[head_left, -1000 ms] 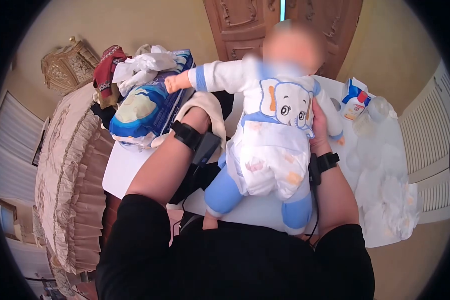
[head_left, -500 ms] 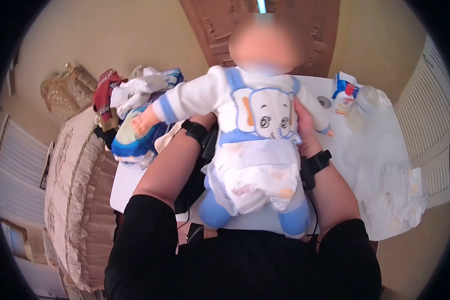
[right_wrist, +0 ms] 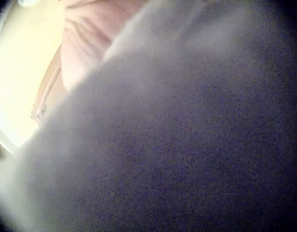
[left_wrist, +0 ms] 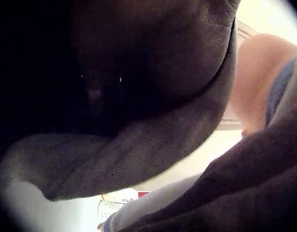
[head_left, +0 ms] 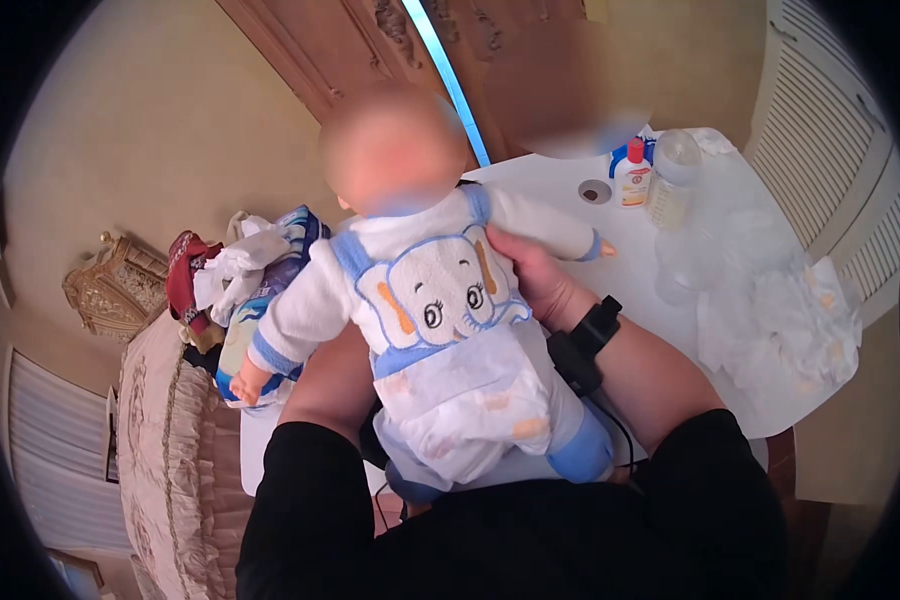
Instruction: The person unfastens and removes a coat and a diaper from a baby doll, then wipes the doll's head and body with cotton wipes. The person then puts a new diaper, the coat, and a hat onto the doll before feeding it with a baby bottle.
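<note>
A baby doll in a white and blue elephant outfit leans back, face up, above the white table, its head toward the wooden doors. Around its waist is a patterned white diaper. My right hand grips the doll's side at the chest, fingers partly hidden behind it. Behind the doll, my left hand is out of sight in the head view; the left wrist view shows only a dark, creased part of that hand beside cloth. Pale cloth fills most of the right wrist view, with my right hand at its top.
On the white table, a red-capped bottle and a baby bottle stand at the back right, with crumpled diapers nearer. A blue pack with clothes lies left, by a frilled bed.
The doll has shifted left in the head view and its head now tilts left. The view itself has turned. My right hand has stayed at the doll's side.
</note>
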A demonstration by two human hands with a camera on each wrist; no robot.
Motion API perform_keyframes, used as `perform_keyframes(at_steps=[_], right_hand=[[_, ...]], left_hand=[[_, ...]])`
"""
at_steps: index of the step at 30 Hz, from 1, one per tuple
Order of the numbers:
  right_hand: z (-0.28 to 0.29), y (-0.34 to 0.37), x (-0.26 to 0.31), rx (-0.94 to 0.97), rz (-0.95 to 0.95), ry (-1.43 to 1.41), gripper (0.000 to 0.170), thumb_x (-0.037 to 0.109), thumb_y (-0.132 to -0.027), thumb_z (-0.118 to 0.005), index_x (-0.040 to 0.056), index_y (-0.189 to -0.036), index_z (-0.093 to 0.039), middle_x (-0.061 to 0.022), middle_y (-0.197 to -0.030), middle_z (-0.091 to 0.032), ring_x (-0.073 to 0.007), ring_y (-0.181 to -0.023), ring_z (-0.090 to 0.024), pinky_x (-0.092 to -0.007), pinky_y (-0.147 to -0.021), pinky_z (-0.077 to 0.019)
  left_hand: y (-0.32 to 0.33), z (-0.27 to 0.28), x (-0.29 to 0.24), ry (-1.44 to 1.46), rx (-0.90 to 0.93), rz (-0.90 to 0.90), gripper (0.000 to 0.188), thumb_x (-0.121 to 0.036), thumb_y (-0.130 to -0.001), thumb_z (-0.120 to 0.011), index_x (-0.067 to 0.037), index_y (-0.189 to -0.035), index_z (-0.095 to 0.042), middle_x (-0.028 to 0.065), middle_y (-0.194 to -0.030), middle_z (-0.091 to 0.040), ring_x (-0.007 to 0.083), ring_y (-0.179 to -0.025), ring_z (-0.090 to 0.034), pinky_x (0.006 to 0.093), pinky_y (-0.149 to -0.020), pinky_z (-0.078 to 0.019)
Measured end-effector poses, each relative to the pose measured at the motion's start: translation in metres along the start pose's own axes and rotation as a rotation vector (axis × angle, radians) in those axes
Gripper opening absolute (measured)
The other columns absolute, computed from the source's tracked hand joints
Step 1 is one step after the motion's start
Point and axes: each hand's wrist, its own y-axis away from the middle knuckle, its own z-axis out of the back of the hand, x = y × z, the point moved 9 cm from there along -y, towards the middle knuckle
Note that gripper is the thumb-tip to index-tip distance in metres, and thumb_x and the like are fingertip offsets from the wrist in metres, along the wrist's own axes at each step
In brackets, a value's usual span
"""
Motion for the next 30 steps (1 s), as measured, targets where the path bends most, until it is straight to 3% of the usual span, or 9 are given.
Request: perform_keyframes(at_steps=[5,10,16,18,22,25,27,28,30], right_hand=[[0.0,0.0,-0.019,-0.015,-0.109,-0.022,0.045,0.035,-0.092,-0.062,0.0045,-0.125,-0.055,-0.0109,-0.119,-0.064,-0.0211,-0.107,-0.063,-0.0365,-0.095,-0.0502],[0.0,-0.002,-0.02,-0.026,-0.085,0.035,0.045,0.03,-0.091,-0.066,0.0056,-0.127,-0.054,-0.0096,-0.121,-0.062,-0.0208,-0.11,-0.061,-0.0367,-0.096,-0.0492],[0.008,0.002,-0.013,-0.091,-0.161,0.179,0.052,0.03,-0.087,-0.072,0.005,-0.128,-0.053,-0.0079,-0.124,-0.06,-0.0197,-0.113,-0.058,-0.0363,-0.099,-0.0457],[0.018,0.0,-0.003,-0.12,-0.087,0.357,0.056,0.029,-0.083,-0.076,0.0049,-0.129,-0.053,-0.0067,-0.124,-0.06,-0.0188,-0.115,-0.056,-0.0357,-0.101,-0.0441],[0.021,0.004,0.0,-0.135,-0.132,0.383,0.057,0.027,-0.083,-0.076,0.0058,-0.13,-0.052,-0.006,-0.125,-0.06,-0.018,-0.114,-0.056,-0.0338,-0.1,-0.0435],[0.026,0.012,0.005,-0.119,-0.24,0.523,0.052,0.02,-0.085,-0.074,0.0059,-0.13,-0.053,-0.0046,-0.125,-0.06,-0.0184,-0.112,-0.057,-0.0315,-0.1,-0.043],[0.017,0.01,0.022,0.07,-0.104,0.87,0.049,0.015,-0.084,-0.07,0.0042,-0.129,-0.054,-0.0037,-0.118,-0.063,-0.0172,-0.107,-0.059,-0.0304,-0.096,-0.0451],[0.021,0.011,0.027,0.07,-0.113,0.871,0.049,0.015,-0.084,-0.07,0.0042,-0.129,-0.054,-0.0037,-0.118,-0.063,-0.0172,-0.107,-0.059,-0.0304,-0.096,-0.0451],[0.039,0.014,0.027,-0.006,-0.265,1.135,0.042,0.012,-0.084,-0.066,0.005,-0.125,-0.059,-0.0059,-0.119,-0.064,-0.017,-0.108,-0.059,-0.0327,-0.095,-0.0454]], left_hand=[[-0.006,-0.001,-0.001,0.006,0.018,0.001,0.034,-0.028,-0.1,-0.047,-0.002,-0.122,-0.056,0.0131,-0.119,-0.059,0.0259,-0.103,-0.059,0.0364,-0.091,-0.0499],[-0.013,-0.001,-0.008,0.026,0.039,-0.02,0.034,-0.028,-0.1,-0.047,-0.002,-0.122,-0.055,0.0133,-0.12,-0.058,0.026,-0.103,-0.058,0.0364,-0.091,-0.0497],[-0.008,0.009,-0.004,0.061,0.03,-0.027,0.035,-0.028,-0.1,-0.047,-0.002,-0.122,-0.055,0.0135,-0.12,-0.058,0.0262,-0.103,-0.058,0.0363,-0.092,-0.0496],[-0.005,0.012,-0.002,0.079,0.023,-0.031,0.035,-0.028,-0.1,-0.047,-0.002,-0.122,-0.055,0.0136,-0.12,-0.058,0.0262,-0.103,-0.058,0.0363,-0.092,-0.0495],[0.004,0.024,0.005,0.118,-0.009,-0.041,0.035,-0.027,-0.1,-0.047,-0.002,-0.122,-0.055,0.0138,-0.12,-0.058,0.0263,-0.104,-0.058,0.0363,-0.092,-0.0494],[0.01,0.032,0.01,0.149,-0.029,-0.052,0.035,-0.027,-0.1,-0.047,-0.002,-0.123,-0.054,0.0139,-0.12,-0.058,0.0264,-0.104,-0.058,0.0363,-0.092,-0.0494],[0.012,0.035,0.014,0.168,-0.036,-0.057,0.035,-0.027,-0.1,-0.047,-0.002,-0.123,-0.054,0.014,-0.12,-0.058,0.0264,-0.104,-0.058,0.0363,-0.092,-0.0493],[0.013,0.036,0.016,0.178,-0.038,-0.059,0.035,-0.027,-0.1,-0.047,-0.002,-0.123,-0.054,0.014,-0.12,-0.058,0.0264,-0.104,-0.058,0.0363,-0.092,-0.0493],[0.014,0.038,0.018,0.195,-0.042,-0.065,0.035,-0.027,-0.1,-0.047,-0.002,-0.123,-0.054,0.0141,-0.12,-0.058,0.0265,-0.104,-0.058,0.0363,-0.092,-0.0493]])
